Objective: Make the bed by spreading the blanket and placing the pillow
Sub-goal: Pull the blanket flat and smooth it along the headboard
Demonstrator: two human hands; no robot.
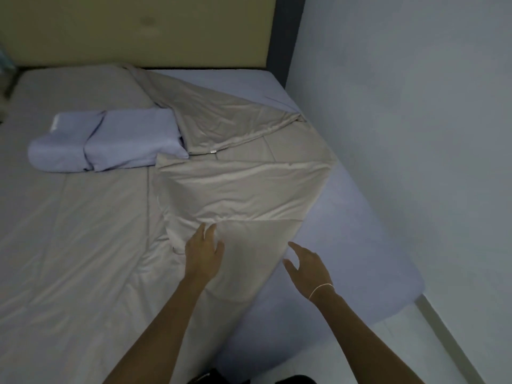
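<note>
A beige blanket (238, 189) covers the left of the bed and lies folded back on itself along the right side, baring the lavender sheet (360, 231). A lavender pillow (110, 139) rests on the blanket near the bed's upper left. My left hand (203, 252) lies over the folded blanket's near corner with fingers spread, holding nothing. My right hand (307, 268) hovers just right of that corner, above the sheet, fingers apart and empty. A thin band circles its wrist.
A tan headboard (138, 31) with a dark frame stands at the back. A pale wall (415, 106) runs close along the bed's right side. A strip of light floor (432, 342) shows at the lower right beside the mattress corner.
</note>
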